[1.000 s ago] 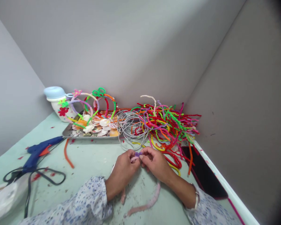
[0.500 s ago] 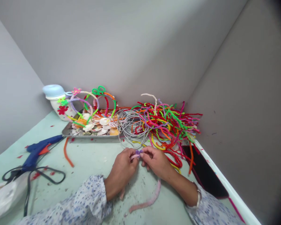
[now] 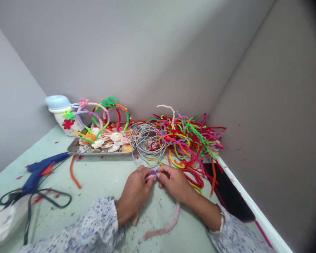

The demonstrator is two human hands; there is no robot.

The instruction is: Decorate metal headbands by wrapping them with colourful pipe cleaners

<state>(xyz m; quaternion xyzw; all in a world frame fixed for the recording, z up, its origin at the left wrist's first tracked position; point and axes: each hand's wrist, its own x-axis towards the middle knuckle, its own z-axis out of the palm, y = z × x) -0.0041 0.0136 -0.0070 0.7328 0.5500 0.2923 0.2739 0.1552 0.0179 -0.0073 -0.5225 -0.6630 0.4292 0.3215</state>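
Close together over the table, my left hand (image 3: 136, 187) and my right hand (image 3: 177, 184) pinch a pipe cleaner (image 3: 154, 173) that shows purple and pale pink. The left fingertips close on its pink part, the right ones on the purple end. Much of it is hidden by the fingers. Below my right wrist a fuzzy pale pink strip (image 3: 171, 225) curves down across the table. Whether it joins the held piece cannot be seen. Another short pink end (image 3: 136, 218) pokes out under my left wrist.
A metal tray (image 3: 101, 153) holds shells and finished-looking headbands, beside a coil of grey wire (image 3: 147, 142). Behind my right hand lies a heap of coloured pipe cleaners (image 3: 192, 138). A blue glue gun (image 3: 37, 174) with its cord, a white cup (image 3: 64, 117) and a black phone-like slab (image 3: 233, 196) surround.
The whole view has shifted slightly, so everything sits a little further left. Both hands keep their pinch on the purple and pink pipe cleaner, with barely any finger movement.
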